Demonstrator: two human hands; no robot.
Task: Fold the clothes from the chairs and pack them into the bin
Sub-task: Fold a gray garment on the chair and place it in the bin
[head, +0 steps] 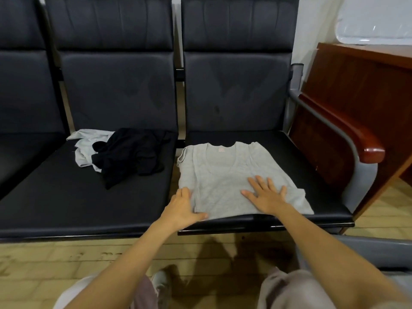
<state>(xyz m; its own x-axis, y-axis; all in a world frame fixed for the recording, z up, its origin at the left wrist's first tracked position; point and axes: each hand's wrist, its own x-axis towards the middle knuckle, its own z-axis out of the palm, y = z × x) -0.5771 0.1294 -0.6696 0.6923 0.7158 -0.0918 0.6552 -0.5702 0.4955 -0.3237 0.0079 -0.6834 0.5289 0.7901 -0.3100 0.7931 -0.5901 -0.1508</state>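
On black padded end seat [301, 175], grey cotton T-shirt [223, 172] lies flat, left side folded in. Left hand [182, 206] presses that fold, right hand [265, 195] flat, fingers spread. Left of this seat: crumpled black garment [133, 152] and pale grey garment [85, 150], unfolded. Bin unseen; task early.
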